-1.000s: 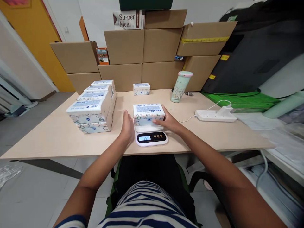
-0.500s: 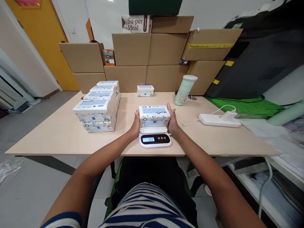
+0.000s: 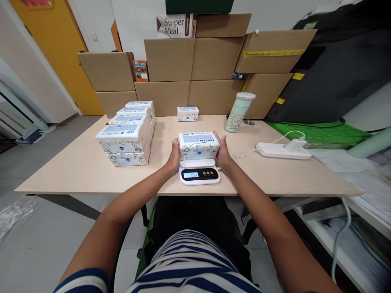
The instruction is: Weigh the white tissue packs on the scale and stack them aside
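Note:
A white tissue pack (image 3: 199, 146) with blue print and a floral edge rests on the platform of a small white kitchen scale (image 3: 200, 176). Its lit display reads what looks like 141. My left hand (image 3: 174, 156) lies along the pack's left side, fingers pointing up and away. On the opposite side, my right hand (image 3: 223, 154) holds the pack's right end, thumb raised. To the left stands a two-layer stack of similar tissue packs (image 3: 124, 136). One more single pack (image 3: 187, 114) sits farther back.
A pale green tumbler (image 3: 239, 113) stands at the back right. A white power strip (image 3: 284, 150) with a plug and cable lies on the right of the table (image 3: 76, 179). Cardboard boxes (image 3: 169, 61) are piled behind the table's far edge.
The view has tilted slightly, so everything sits a little higher in the picture. Both hands stay at the sides of the tissue pack, and the pack remains on the scale.

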Action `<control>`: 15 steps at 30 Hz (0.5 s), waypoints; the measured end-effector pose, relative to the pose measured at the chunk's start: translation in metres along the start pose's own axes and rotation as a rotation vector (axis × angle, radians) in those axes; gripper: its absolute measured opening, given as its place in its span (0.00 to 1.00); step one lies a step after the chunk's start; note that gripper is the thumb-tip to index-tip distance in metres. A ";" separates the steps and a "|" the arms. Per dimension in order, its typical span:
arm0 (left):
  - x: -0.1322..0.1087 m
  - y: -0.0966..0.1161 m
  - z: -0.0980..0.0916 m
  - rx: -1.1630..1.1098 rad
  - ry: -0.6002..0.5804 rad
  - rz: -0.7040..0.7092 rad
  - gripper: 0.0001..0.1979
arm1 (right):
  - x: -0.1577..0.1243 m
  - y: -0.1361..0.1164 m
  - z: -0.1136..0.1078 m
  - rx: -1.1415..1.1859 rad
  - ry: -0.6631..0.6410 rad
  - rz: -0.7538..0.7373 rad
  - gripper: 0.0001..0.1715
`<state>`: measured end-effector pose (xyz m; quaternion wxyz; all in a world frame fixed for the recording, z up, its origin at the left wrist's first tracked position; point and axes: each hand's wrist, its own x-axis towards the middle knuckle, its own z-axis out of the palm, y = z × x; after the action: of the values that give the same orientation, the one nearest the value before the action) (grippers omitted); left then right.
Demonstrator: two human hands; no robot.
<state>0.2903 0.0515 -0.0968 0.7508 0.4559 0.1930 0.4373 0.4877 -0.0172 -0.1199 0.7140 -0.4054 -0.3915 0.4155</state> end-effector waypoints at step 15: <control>0.017 0.010 -0.024 0.453 0.263 0.141 0.39 | 0.013 -0.012 -0.024 -0.284 0.357 -0.109 0.67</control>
<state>0.2783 0.0799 -0.0986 0.5659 0.5639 0.3495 0.4895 0.5171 -0.0155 -0.1151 0.7290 -0.5473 -0.3348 0.2385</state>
